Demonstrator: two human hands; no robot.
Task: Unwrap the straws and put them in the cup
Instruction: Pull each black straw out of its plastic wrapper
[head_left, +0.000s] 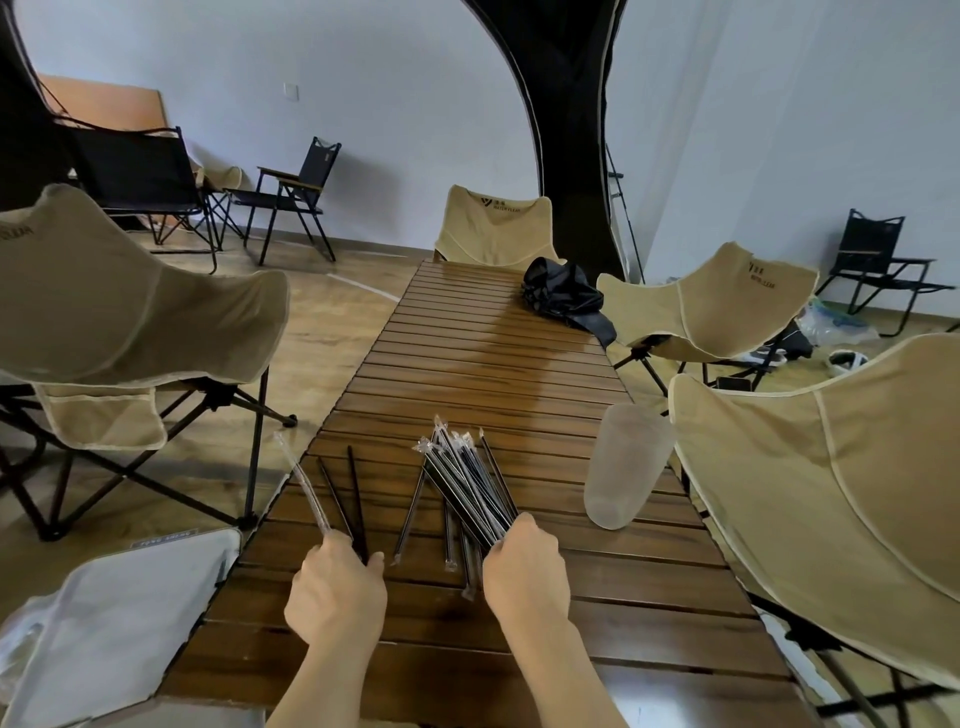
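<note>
On the slatted wooden table (519, 364) lies a pile of black straws in clear wrappers (462, 478). My right hand (524, 566) grips the near ends of a bundle from that pile. In my left hand (335, 587) are two bare black straws (350, 499) and an empty clear wrapper (304, 483), all pointing away from me. A frosted translucent cup (626, 465) stands upright at the table's right edge, apart from both hands, with nothing visible inside.
A black bag (563, 296) lies at the far end of the table. Beige folding chairs stand close on the left (114, 312), the right (831, 493) and at the far end (493, 223). A grey-white fabric chair (119, 623) sits at my near left.
</note>
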